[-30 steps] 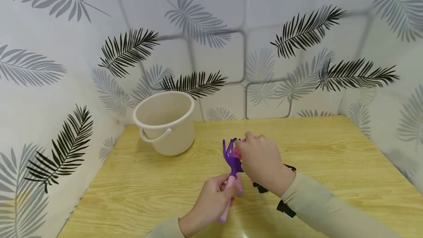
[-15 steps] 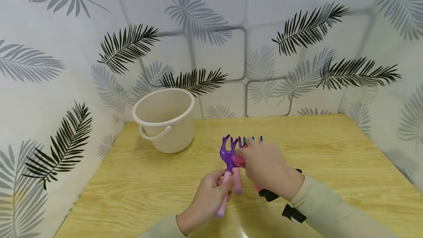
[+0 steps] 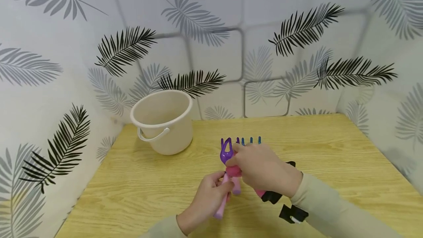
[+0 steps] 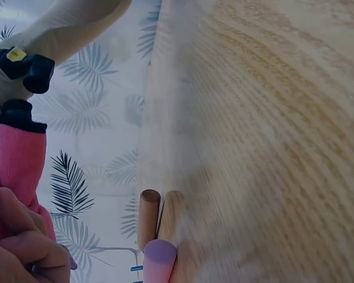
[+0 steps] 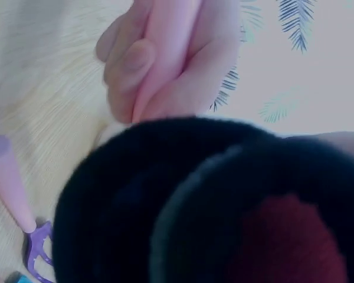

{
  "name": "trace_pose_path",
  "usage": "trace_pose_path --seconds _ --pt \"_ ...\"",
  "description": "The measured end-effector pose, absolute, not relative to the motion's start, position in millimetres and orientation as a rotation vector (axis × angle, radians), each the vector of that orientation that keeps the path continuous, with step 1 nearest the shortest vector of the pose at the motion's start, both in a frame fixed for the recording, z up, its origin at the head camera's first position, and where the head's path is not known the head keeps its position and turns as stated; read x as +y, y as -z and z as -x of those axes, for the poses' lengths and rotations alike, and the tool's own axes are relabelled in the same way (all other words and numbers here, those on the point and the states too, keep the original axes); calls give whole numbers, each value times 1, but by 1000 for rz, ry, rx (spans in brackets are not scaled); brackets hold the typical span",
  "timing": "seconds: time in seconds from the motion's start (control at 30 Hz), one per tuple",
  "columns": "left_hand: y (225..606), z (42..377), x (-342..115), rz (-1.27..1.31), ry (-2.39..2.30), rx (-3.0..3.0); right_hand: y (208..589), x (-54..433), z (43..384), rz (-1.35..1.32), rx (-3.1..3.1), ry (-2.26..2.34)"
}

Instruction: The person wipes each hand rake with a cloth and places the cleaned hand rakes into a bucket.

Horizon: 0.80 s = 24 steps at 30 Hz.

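Two hands at work over the wooden table (image 3: 330,150), near its middle. Left hand (image 3: 207,198) curled round the pale pink handle of a purple toy garden fork (image 3: 226,150), tines pointing away toward the wall, handle end sticking out below the fingers. Right hand (image 3: 264,170) clenched round a bright pink handle (image 3: 260,193) with a black end, knuckles just beside the purple fork head. Blue rake tines (image 3: 251,140) showing just past the right hand; whether that hand gripped them too, impossible to tell. Second pale pink handle (image 3: 236,186) lying between the two hands, touching the table. Cream plastic bucket (image 3: 163,122) with its handle down, standing upright well apart at the far left corner, against leaf-patterned wallpaper (image 3: 297,32). Black wrist strap (image 3: 292,213) on the right sleeve.
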<state>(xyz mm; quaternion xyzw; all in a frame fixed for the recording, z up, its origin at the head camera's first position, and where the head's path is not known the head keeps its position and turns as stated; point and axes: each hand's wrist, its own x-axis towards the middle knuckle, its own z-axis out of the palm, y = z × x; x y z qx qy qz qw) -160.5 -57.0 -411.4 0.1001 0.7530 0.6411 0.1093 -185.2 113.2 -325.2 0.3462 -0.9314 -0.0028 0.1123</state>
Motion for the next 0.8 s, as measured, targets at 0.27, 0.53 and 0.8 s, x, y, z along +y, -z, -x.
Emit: trace_pose_path --seconds 0.27,0.53,0.8 --pt "411 160 -56 -295 -1881 2200 333 110 191 -908 -2788 123" --pt "410 156 -58 -296 -1911 2193 347 127 202 -807 -2746 135" --pt "411 158 -57 -282 -1939 2166 341 119 192 -856 -2713 55"
